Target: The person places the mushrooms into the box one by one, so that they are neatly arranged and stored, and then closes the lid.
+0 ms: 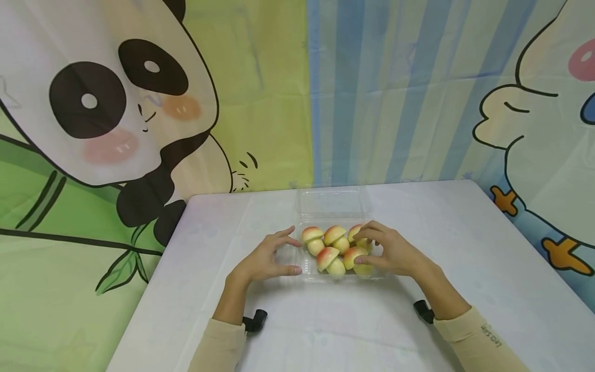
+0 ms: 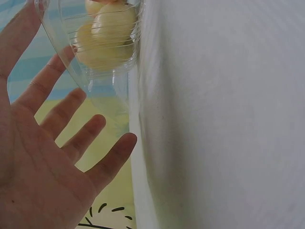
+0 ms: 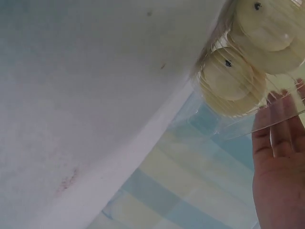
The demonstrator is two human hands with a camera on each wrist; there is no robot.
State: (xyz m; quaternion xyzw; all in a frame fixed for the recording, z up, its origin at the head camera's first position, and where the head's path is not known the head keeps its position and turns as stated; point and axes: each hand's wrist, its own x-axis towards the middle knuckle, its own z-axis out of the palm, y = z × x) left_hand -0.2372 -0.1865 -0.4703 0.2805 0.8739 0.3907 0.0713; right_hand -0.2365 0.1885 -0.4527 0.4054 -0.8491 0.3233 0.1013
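Note:
Several mushroom-shaped pieces [image 1: 335, 235] with red-yellow caps and pale yellow stems lie in two rows inside a clear plastic box [image 1: 308, 273]. At the box's left side is my left hand [image 1: 265, 257], thumb and fingers spread apart, holding nothing. In the left wrist view its fingertips [image 2: 78, 93] are beside the clear wall; whether they touch it is unclear. My right hand [image 1: 392, 250] reaches over the box's right side, thumb and fingers apart around the right-hand mushrooms. Its fingers [image 3: 282, 126] look fairly straight in the right wrist view, partly seen through the plastic.
The box's clear lid [image 1: 332, 202] stands open at the back. A white cloth [image 1: 325, 330] covers the table. Behind the table hangs a printed curtain [image 1: 260, 93] with a panda and stripes. A black wrist camera [image 1: 255, 321] sits below each hand.

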